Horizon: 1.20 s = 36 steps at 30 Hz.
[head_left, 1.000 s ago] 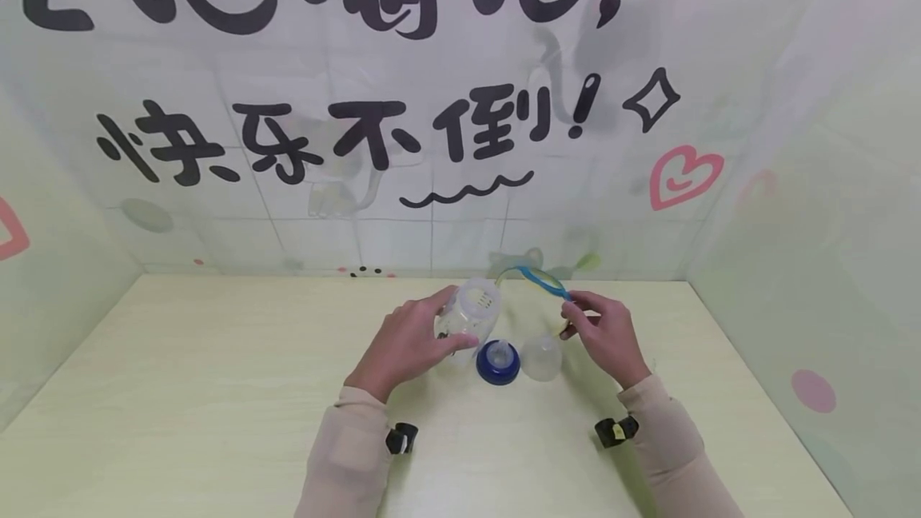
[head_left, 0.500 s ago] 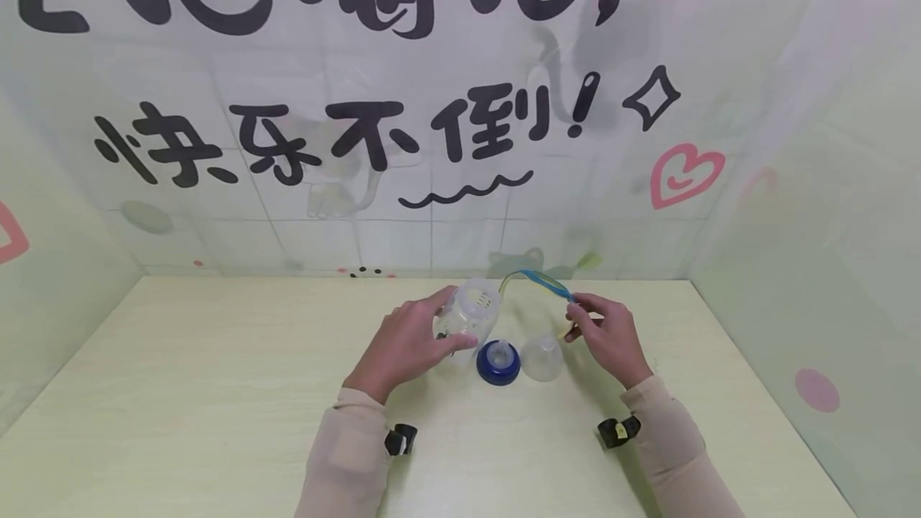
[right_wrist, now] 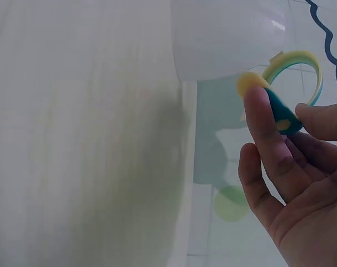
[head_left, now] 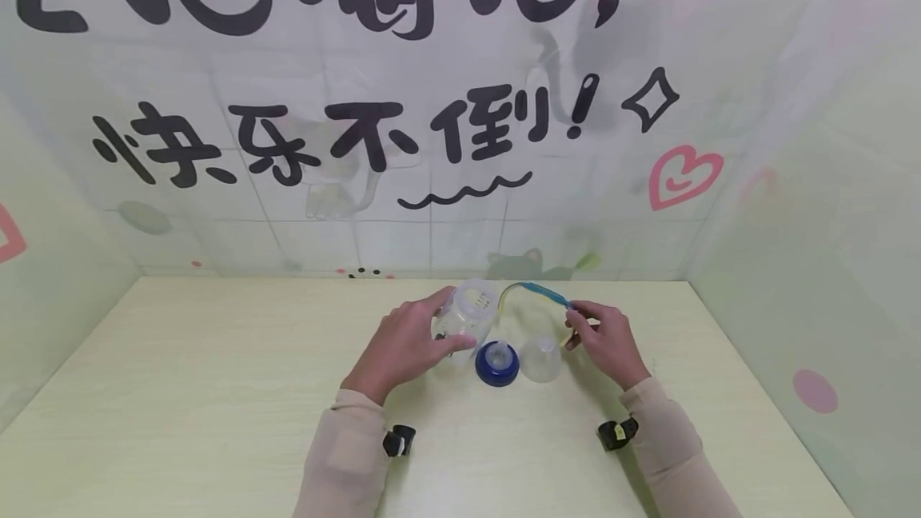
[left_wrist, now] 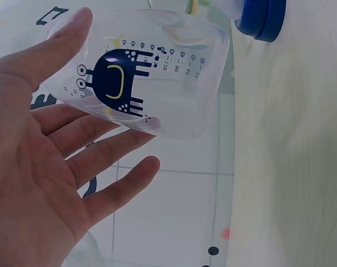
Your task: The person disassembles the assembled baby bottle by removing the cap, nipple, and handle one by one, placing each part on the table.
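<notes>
My left hand (head_left: pixel 410 342) grips a clear baby bottle (head_left: pixel 464 322) without a lid, tilted, thumb across its near side. In the left wrist view the bottle (left_wrist: pixel 182 89) shows a dark blue crab print and measuring marks; its lower fingers are spread. Between thumb and fingers, my right hand (head_left: pixel 604 342) pinches one arm of a blue and yellow bottle handle (head_left: pixel 547 292). Its ring (right_wrist: pixel 297 57) shows in the right wrist view. A blue collar with a clear nipple (head_left: pixel 497 370) stands on the table between the hands, and a clear dome cap (head_left: pixel 540 362) stands just right of it.
The pale wooden table (head_left: pixel 216 374) runs back to a printed wall sheet (head_left: pixel 432 242) with large black writing. Side sheets enclose it, the right one (head_left: pixel 813 278) near the right arm. Black wrist cameras (head_left: pixel 617 434) sit on both sleeves.
My right hand has dipped slightly and turned the bottle handle, so its ring now looks like a thin strip instead of a loop. The left hand and bottle have hardly moved.
</notes>
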### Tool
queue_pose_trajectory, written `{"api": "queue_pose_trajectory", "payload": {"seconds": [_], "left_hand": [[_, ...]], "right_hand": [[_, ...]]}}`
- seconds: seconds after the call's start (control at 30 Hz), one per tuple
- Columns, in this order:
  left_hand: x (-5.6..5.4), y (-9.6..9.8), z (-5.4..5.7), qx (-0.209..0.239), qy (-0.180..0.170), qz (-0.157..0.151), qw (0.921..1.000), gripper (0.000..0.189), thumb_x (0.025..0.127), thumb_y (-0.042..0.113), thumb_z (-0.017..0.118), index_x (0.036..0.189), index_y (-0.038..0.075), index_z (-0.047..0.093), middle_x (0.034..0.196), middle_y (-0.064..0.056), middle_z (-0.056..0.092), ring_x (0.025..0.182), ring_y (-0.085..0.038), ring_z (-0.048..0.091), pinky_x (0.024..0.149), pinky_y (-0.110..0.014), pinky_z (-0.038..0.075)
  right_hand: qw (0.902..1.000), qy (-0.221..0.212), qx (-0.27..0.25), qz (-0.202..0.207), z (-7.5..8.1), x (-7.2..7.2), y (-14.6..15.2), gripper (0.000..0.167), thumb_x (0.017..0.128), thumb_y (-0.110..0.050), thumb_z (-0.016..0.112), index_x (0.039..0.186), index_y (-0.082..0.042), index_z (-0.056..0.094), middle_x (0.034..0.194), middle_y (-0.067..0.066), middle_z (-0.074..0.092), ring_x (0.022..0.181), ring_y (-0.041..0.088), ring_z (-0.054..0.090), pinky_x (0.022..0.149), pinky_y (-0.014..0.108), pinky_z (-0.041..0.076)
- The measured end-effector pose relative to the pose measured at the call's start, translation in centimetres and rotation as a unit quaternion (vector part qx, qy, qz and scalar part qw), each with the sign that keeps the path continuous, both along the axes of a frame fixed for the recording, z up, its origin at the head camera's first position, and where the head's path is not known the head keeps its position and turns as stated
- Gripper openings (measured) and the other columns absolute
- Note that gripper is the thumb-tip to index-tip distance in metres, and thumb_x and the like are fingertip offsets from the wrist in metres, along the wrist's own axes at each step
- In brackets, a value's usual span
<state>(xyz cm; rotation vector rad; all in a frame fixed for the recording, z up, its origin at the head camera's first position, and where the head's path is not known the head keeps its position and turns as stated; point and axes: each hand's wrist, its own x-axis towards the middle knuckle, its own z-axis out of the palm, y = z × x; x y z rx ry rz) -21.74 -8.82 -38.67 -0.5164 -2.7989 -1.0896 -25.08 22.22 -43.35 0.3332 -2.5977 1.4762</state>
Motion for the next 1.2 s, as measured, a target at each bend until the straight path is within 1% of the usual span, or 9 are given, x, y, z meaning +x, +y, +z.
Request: {"api": "queue_pose_trajectory", "payload": {"seconds": [0.1,0.23,0.37,0.53,0.7,0.83,0.93,1.07,1.2], "left_hand": [[-0.02,-0.01,-0.02,0.000,0.001,-0.002,1.0000,0.070,0.083,0.043,0.080,0.140,0.011,0.055,0.095,0.002,0.069,0.082,-0.017,0.061,0.078,-0.040,0.050],[-0.03,-0.02,-0.05,-0.002,0.003,0.000,1.0000,0.069,0.083,0.043,0.080,0.140,0.012,0.056,0.098,0.003,0.069,0.090,-0.017,0.063,0.082,-0.043,0.051],[0.01,-0.03,-0.01,-0.002,0.002,0.001,1.0000,0.069,0.083,0.043,0.080,0.139,0.013,0.056,0.101,0.002,0.070,0.096,-0.019,0.065,0.085,-0.046,0.051],[0.04,-0.03,0.03,-0.003,-0.001,0.002,1.0000,0.069,0.083,0.044,0.080,0.140,0.013,0.056,0.104,-0.001,0.071,0.097,-0.020,0.065,0.086,-0.047,0.050],[0.09,-0.04,0.04,-0.006,-0.004,0.005,1.0000,0.073,0.083,0.044,0.080,0.142,0.011,0.054,0.109,-0.004,0.071,0.099,-0.021,0.066,0.088,-0.049,0.049],[0.08,-0.06,0.01,-0.003,-0.003,0.004,1.0000,0.073,0.083,0.044,0.080,0.142,0.011,0.054,0.107,-0.003,0.071,0.099,-0.021,0.066,0.088,-0.049,0.049],[0.06,-0.07,0.01,-0.002,-0.001,0.003,1.0000,0.072,0.083,0.044,0.080,0.142,0.012,0.054,0.107,-0.003,0.071,0.101,-0.022,0.066,0.089,-0.050,0.049],[0.07,-0.09,0.05,-0.001,-0.002,0.004,1.0000,0.073,0.083,0.044,0.079,0.143,0.010,0.053,0.111,-0.006,0.071,0.104,-0.025,0.066,0.091,-0.051,0.048],[0.10,-0.10,0.04,-0.001,-0.004,0.004,1.0000,0.073,0.083,0.043,0.080,0.143,0.010,0.053,0.112,-0.006,0.071,0.105,-0.025,0.066,0.091,-0.050,0.049]], "right_hand": [[1.0000,-0.006,0.005,0.003,-0.13,-0.04,0.03,0.027,0.101,-0.007,0.056,0.118,0.013,0.064,0.093,0.025,0.066,0.060,0.020,0.068,0.066,0.033,0.057],[0.9996,-0.020,0.015,0.008,-0.18,-0.07,0.09,0.025,0.101,-0.005,0.056,0.117,0.013,0.064,0.093,0.025,0.066,0.060,0.021,0.067,0.064,0.036,0.057],[0.9987,-0.035,0.035,0.013,-0.17,-0.05,0.13,0.024,0.101,-0.005,0.056,0.115,0.012,0.064,0.092,0.022,0.065,0.060,0.021,0.066,0.060,0.032,0.054],[0.9972,-0.045,0.055,0.024,-0.30,-0.09,0.20,0.026,0.101,-0.006,0.057,0.117,0.012,0.064,0.091,0.019,0.066,0.061,0.019,0.066,0.056,0.026,0.051],[0.9961,-0.054,0.061,0.034,-0.31,-0.06,0.28,0.029,0.101,-0.005,0.056,0.121,0.014,0.062,0.091,0.019,0.066,0.060,0.018,0.066,0.056,0.028,0.052],[0.9954,-0.052,0.069,0.042,-0.37,-0.03,0.31,0.030,0.100,-0.004,0.056,0.122,0.015,0.061,0.091,0.018,0.067,0.060,0.018,0.066,0.057,0.028,0.053],[0.9949,-0.052,0.076,0.041,-0.46,-0.03,0.28,0.031,0.099,-0.003,0.057,0.123,0.016,0.060,0.092,0.017,0.069,0.060,0.018,0.067,0.058,0.027,0.052],[0.9938,-0.054,0.090,0.036,-0.55,-0.04,0.28,0.032,0.097,-0.002,0.059,0.124,0.017,0.059,0.093,0.018,0.070,0.061,0.017,0.067,0.058,0.025,0.051],[0.9928,-0.061,0.096,0.037,-0.60,0.03,0.30,0.033,0.096,0.000,0.059,0.124,0.017,0.058,0.092,0.017,0.069,0.062,0.017,0.068,0.057,0.025,0.051]]}}
